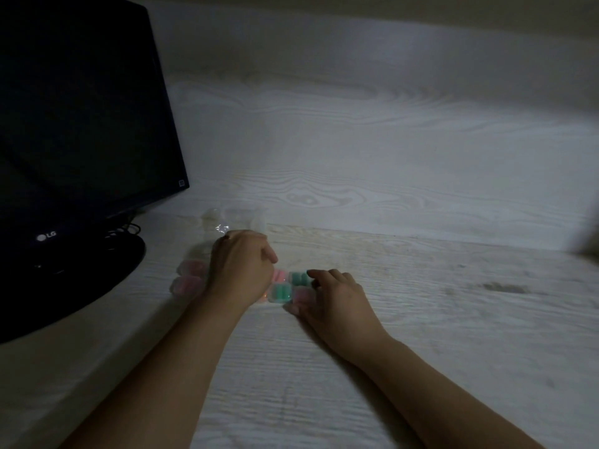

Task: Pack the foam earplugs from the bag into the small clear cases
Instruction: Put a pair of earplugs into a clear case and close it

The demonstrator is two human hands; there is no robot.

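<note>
Your left hand (241, 267), just left of the frame's centre, is curled over the cluster of small clear cases (285, 286), and its fingertips are hidden, so you cannot tell from here whether it pinches an earplug, a lid or nothing at all. Your right hand (327, 294), just right of centre, grips a pink-filled case (302, 294) between thumb and fingers at the right end of that cluster. Two cases with green earplugs (281, 292) sit between your hands, and two more pink-filled cases (189, 277) lie to the left of your left wrist. The clear bag (227, 222) is crumpled on the desk (421, 286) just above your left hand; how many earplugs remain in it is too dim to say. The likely trouble is the light: it is so low that clear lids and walls nearly vanish against the pale wood, so you could snap a lid on crooked or trap foam in the seam. The cases also look crowded and light, so a nudge from your left wrist could scatter the pink ones toward the monitor (81, 124) base at the left of the frame
</note>
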